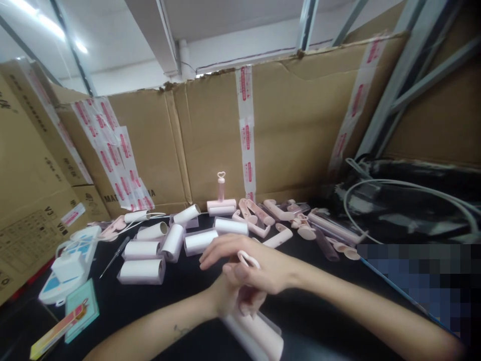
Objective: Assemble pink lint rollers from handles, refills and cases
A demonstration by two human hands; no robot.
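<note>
My left hand (pixel 222 297) comes in from the lower left, its fingers closed around a pale pink lint roller (pixel 265 337) that slants down toward the bottom edge. Over it lies my right hand (pixel 263 263), covering much of the left hand's fingers. A small pale loop (pixel 248 259), like the top of a handle, sticks out at my right thumb and fingers. The hands overlap, so the handle and exact finger contact are partly hidden. Just beyond them lie white paper rolls (pixel 201 241) in translucent pinkish covers.
One lint roller (pixel 221 190) stands upright at the back, heart loop on top. Pink handle parts (pixel 278 210) are heaped to its right. On the left are a screwdriver (pixel 114 256), power strip (pixel 71 265) and box cutter (pixel 60 328). Cardboard (pixel 210 140) walls the back.
</note>
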